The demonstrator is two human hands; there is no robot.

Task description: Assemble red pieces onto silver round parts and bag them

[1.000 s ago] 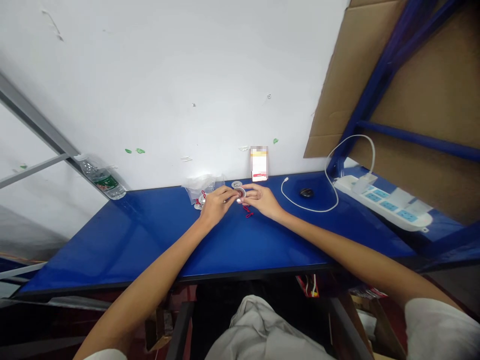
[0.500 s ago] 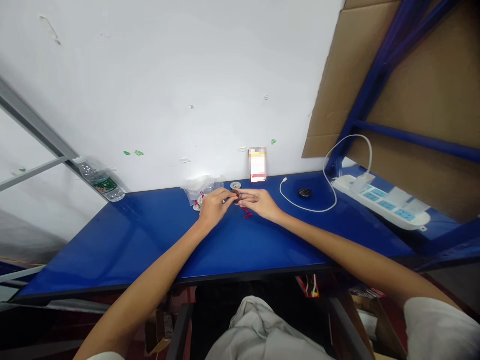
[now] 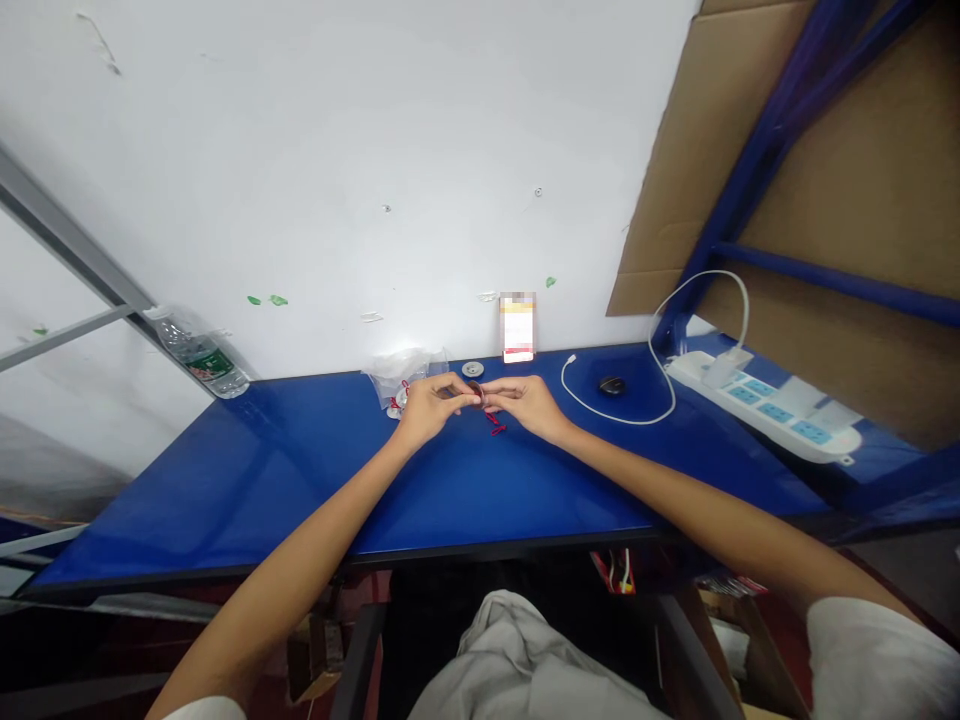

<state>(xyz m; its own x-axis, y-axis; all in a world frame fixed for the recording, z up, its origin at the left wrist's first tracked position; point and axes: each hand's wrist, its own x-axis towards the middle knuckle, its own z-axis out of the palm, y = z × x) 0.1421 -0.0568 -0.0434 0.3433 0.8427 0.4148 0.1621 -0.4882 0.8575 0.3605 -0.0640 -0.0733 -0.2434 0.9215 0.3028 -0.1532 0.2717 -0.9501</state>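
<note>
Between my two hands, above the blue table, is a small dark brown round disc (image 3: 476, 389); its details are too small to make out. My left hand (image 3: 429, 408) pinches it from the left, thumb and fingers closed. From the right, my right hand (image 3: 531, 408) grips its other edge with closed fingertips. A red cord (image 3: 496, 427) shows just below the fingers of my right hand. Behind the disc, a pale round piece (image 3: 472, 369) lies on the table. Beside my left hand sits a clear plastic bag (image 3: 394, 374) with whitish pieces and red cords by it.
A lit phone (image 3: 517, 328) leans against the wall. On the right are a white cable (image 3: 637, 421), a black oval object (image 3: 612, 386) and a white power strip (image 3: 765, 405). A water bottle (image 3: 199, 355) stands at the left end of the blue table (image 3: 300, 480).
The fingers of both hands have shifted slightly around the disc, and my right hand's fingers are more extended. The disc is turned a little. The view has moved slightly.
</note>
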